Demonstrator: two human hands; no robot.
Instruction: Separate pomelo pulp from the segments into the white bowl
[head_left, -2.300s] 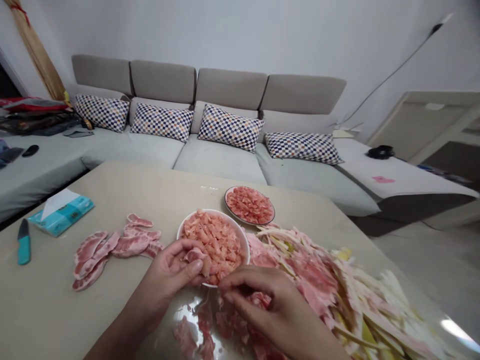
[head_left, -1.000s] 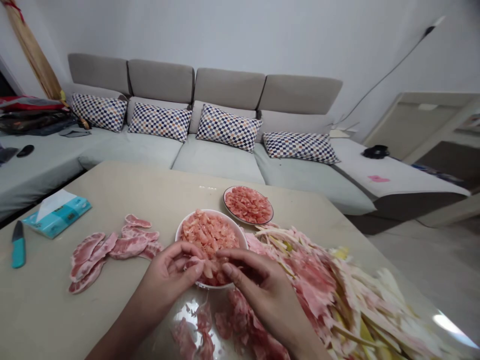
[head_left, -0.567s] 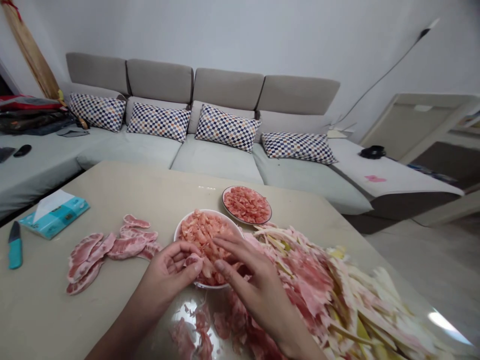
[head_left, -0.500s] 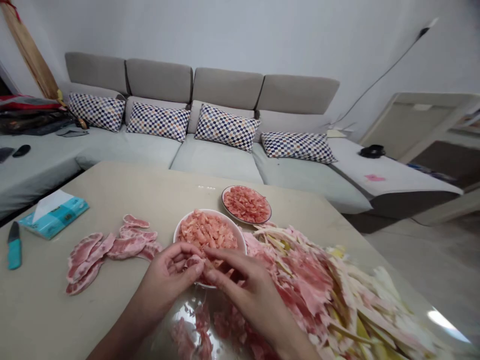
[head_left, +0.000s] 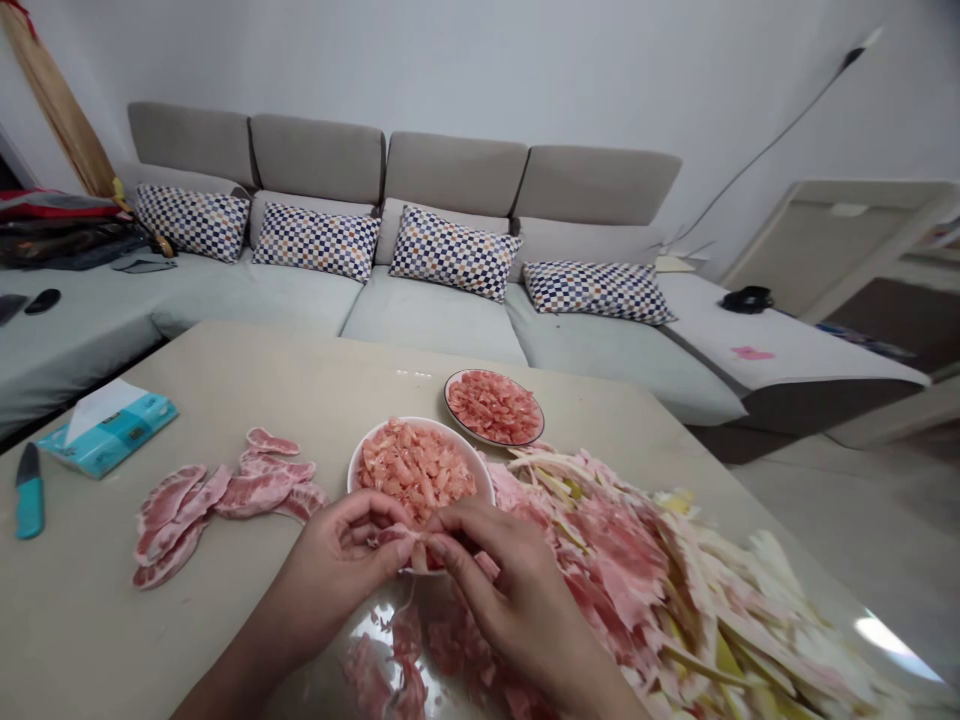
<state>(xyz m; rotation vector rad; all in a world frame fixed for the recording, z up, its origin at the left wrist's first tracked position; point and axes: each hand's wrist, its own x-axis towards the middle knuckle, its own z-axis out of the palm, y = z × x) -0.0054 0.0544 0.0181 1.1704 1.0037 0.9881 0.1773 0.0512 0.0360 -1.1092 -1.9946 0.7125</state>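
Observation:
My left hand (head_left: 337,560) is closed around a small pomelo segment (head_left: 394,537), thumb on top. My right hand (head_left: 517,585) pinches the same piece between thumb and fingertips, close beside the left thumb. Both hands are over the near rim of a white bowl (head_left: 486,470) heaped with peeled pink pomelo pulp (head_left: 420,462). To the left, several pomelo segments (head_left: 171,520) still in their skin lie on the table. On the right spreads a big pile of pomelo peel and membrane (head_left: 622,560). Torn membrane scraps (head_left: 407,640) lie below my hands.
Behind the bowl stands a dark-rimmed plate (head_left: 448,402) of pink pulp pieces. A blue tissue pack (head_left: 120,432) and a knife with a turquoise handle (head_left: 30,505) lie at the table's left. Past the table (head_left: 247,360) runs a grey sofa (head_left: 427,315) with checked cushions.
The fingers of my right hand have curled in and pulled slightly right, now pinching the end of the pomelo segment. My left hand keeps its hold, almost in place.

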